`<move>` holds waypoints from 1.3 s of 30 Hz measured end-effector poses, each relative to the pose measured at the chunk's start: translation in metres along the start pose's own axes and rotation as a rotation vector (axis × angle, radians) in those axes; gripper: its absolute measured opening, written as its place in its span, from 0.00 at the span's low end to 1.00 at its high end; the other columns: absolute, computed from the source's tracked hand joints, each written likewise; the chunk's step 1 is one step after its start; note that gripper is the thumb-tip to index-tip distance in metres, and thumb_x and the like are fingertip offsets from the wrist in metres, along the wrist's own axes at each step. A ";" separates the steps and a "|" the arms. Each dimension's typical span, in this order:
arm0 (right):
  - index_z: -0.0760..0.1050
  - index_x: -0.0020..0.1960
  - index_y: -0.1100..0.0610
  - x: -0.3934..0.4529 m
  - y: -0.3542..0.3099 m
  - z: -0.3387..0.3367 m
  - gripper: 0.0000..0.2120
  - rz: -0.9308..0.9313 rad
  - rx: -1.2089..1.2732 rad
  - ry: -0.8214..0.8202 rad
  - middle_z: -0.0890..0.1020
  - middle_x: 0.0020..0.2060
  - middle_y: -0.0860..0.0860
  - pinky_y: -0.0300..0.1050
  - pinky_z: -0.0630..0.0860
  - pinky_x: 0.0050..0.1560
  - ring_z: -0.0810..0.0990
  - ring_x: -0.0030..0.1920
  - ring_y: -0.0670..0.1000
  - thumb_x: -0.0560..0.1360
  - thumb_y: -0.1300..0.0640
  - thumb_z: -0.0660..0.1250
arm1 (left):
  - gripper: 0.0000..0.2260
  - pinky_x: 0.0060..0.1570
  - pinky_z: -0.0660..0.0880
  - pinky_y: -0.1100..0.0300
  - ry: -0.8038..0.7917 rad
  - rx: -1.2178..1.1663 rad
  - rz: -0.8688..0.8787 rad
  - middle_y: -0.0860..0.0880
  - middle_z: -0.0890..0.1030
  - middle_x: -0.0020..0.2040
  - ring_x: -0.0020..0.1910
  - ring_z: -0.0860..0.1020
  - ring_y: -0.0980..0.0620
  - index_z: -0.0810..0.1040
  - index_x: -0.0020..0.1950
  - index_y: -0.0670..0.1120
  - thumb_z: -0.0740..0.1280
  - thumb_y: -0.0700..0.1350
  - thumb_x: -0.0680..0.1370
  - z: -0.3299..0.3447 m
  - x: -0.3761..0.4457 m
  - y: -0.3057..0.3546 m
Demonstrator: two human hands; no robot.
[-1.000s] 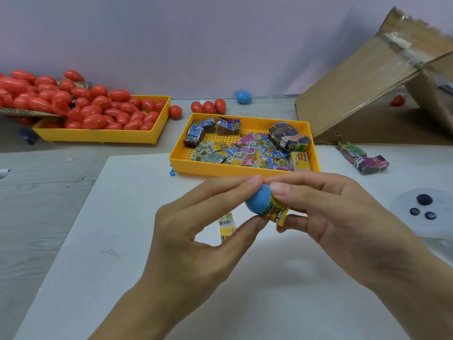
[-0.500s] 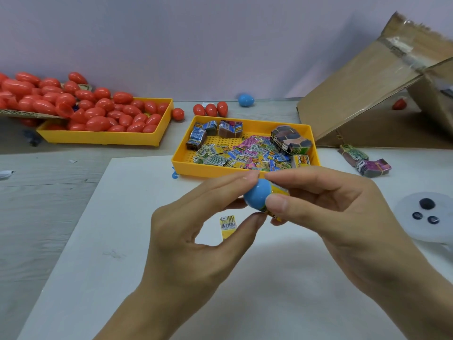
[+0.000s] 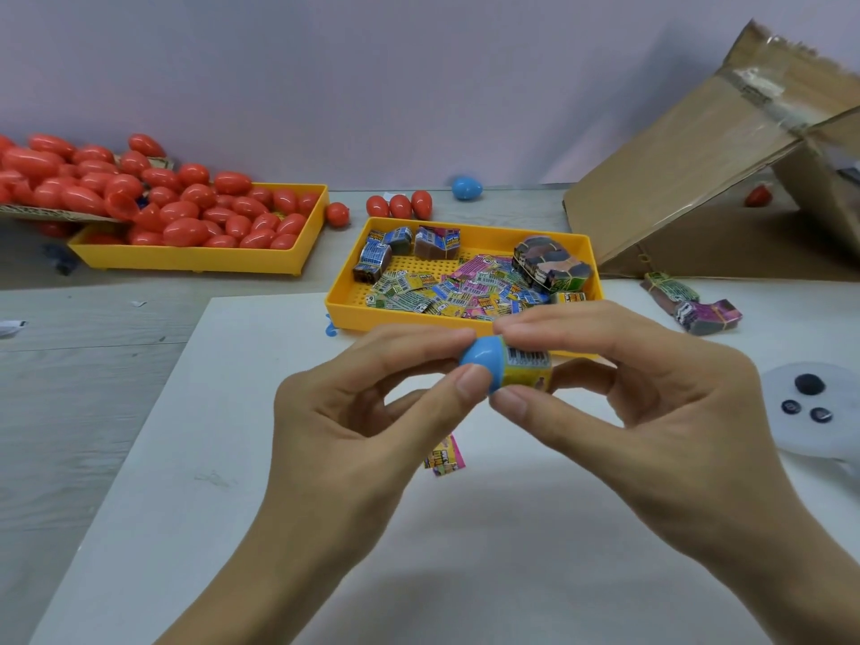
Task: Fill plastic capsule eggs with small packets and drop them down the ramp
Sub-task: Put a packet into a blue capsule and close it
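- The left hand [image 3: 372,412] pinches a round blue plastic capsule half [image 3: 481,365] between thumb and forefinger, the thumb underneath and the forefinger along the top.
- The right hand [image 3: 651,402] meets it from the other side, its thumb and forefinger clamped on a small yellow printed paper packet [image 3: 528,367] with a barcode; the packet's near end sits in the mouth of the blue half, and most of it sticks out toward the right hand.
- Both are held above a white board [image 3: 465,551], not touching it.
- Just below the grip and a little toward the left hand, a small pink and yellow packet [image 3: 444,456] lies flat on the board.
- To the right of the grip, past the right hand, a white round device with three dark buttons [image 3: 809,412] rests at the board's edge.
- Just beyond the grip stands a yellow perforated plastic tray [image 3: 346,295] of loose colourful packets [image 3: 465,290] and banded packet bundles [image 3: 551,265].
- Beyond and right of the grip, two more banded bundles [image 3: 688,302] lie on the board, at the foot of a tilted brown cardboard ramp [image 3: 688,179].
- Far left of the grip, a second yellow tray [image 3: 195,258] is heaped with red plastic capsule eggs [image 3: 186,211].
- Beyond the packet tray, three loose red eggs [image 3: 399,205] and one whole blue egg [image 3: 466,187] lie on the grey table [image 3: 70,388] near the wall.
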State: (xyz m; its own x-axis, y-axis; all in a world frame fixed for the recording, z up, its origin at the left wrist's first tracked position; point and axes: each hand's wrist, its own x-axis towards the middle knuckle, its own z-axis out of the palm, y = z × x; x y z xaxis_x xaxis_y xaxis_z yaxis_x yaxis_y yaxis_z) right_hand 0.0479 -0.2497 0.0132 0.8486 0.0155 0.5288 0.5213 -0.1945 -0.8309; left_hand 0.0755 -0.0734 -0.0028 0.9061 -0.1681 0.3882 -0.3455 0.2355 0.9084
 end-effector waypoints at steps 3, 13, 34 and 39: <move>0.82 0.54 0.53 0.000 0.000 0.000 0.15 0.003 0.001 -0.011 0.85 0.51 0.47 0.40 0.81 0.46 0.83 0.56 0.53 0.68 0.59 0.76 | 0.11 0.46 0.81 0.62 -0.008 0.002 -0.021 0.47 0.86 0.49 0.51 0.85 0.47 0.87 0.51 0.47 0.74 0.44 0.70 -0.001 0.000 0.000; 0.79 0.61 0.49 0.000 0.001 0.003 0.22 0.040 -0.037 0.016 0.85 0.54 0.45 0.41 0.81 0.47 0.83 0.56 0.52 0.68 0.57 0.77 | 0.11 0.50 0.80 0.62 -0.028 -0.080 -0.054 0.47 0.86 0.51 0.54 0.85 0.47 0.87 0.52 0.50 0.73 0.42 0.70 -0.002 0.001 -0.003; 0.86 0.47 0.47 0.004 -0.002 0.002 0.11 0.340 0.146 -0.037 0.87 0.41 0.50 0.38 0.79 0.36 0.83 0.38 0.45 0.68 0.46 0.70 | 0.13 0.51 0.80 0.64 -0.046 0.126 0.081 0.52 0.84 0.53 0.53 0.84 0.52 0.84 0.56 0.46 0.74 0.43 0.71 0.001 -0.001 0.004; 0.87 0.46 0.51 0.005 0.000 -0.002 0.13 0.465 0.285 -0.095 0.86 0.44 0.54 0.42 0.79 0.36 0.82 0.42 0.47 0.67 0.45 0.72 | 0.14 0.53 0.80 0.62 -0.074 0.159 0.106 0.51 0.81 0.55 0.53 0.83 0.50 0.83 0.58 0.46 0.73 0.42 0.72 0.001 -0.001 0.004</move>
State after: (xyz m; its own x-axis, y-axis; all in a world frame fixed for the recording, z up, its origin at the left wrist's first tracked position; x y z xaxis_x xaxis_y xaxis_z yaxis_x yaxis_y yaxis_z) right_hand 0.0522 -0.2519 0.0166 0.9927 0.0825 0.0876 0.0818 0.0713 -0.9941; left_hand 0.0732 -0.0737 0.0003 0.8443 -0.2218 0.4879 -0.4774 0.1022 0.8727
